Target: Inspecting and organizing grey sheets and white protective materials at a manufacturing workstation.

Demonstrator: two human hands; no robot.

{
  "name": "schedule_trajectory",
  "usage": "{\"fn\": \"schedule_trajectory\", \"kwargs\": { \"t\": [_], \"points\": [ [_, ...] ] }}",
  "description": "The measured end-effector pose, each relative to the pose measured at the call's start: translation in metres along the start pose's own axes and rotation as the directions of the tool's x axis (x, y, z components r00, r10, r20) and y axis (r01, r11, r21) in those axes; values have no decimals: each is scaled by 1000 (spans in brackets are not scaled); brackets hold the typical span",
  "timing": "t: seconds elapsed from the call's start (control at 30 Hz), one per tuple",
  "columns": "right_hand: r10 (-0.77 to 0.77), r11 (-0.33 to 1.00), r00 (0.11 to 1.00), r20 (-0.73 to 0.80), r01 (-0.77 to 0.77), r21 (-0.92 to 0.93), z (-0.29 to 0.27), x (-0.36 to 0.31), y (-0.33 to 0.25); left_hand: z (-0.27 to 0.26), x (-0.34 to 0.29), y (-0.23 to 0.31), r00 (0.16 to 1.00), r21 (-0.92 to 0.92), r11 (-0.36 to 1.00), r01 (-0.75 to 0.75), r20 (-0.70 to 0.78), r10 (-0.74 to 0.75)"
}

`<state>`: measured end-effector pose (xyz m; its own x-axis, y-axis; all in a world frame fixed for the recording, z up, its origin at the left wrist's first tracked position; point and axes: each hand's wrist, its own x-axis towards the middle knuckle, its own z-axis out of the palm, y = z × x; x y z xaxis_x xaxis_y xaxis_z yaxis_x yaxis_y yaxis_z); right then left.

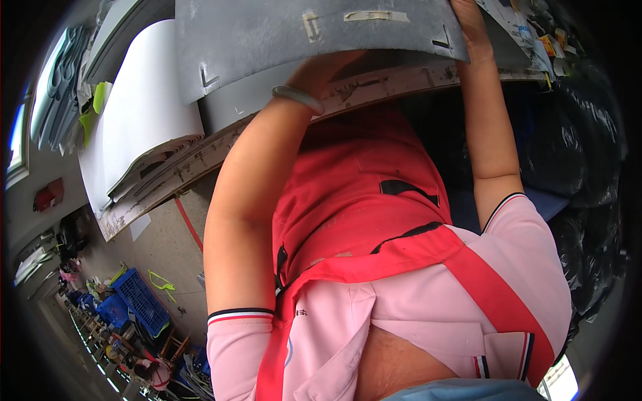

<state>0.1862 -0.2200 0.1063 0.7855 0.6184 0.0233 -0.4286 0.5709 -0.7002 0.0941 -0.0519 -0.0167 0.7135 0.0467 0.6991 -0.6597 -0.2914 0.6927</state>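
Observation:
A large grey board or sheet [267, 40], with strips of tape and dark L-shaped corner marks, is raised at a tilt above the worktable. At its right edge my right hand [470, 27] grips it, partly cut off by the top of the picture. My left hand [331, 65] reaches beneath the board; its fingers are hidden there. A pale bangle [298, 99] circles my left wrist. Under the board lies another grey surface [234, 100] with a small light corner mark.
A thick stack of white sheets [144, 100] curls over the table's left end. The worn table edge [394, 92] runs across in front of my red apron. Black plastic bags [568, 140] bulge at the right. A blue crate [139, 301] stands on the floor, lower left.

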Motion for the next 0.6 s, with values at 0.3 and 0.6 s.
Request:
{"fn": "schedule_trajectory", "kwargs": {
  "t": [0.3,0.6],
  "points": [
    [-26,999,1000,7,25,37,-12,-13,-20,-95,4,59,991,812,572,-118,132,18],
    [-269,962,962,57,271,-27,-40,-7,-44,-72,52,30,941,-120,961,248,-205,-268]
  ]
}}
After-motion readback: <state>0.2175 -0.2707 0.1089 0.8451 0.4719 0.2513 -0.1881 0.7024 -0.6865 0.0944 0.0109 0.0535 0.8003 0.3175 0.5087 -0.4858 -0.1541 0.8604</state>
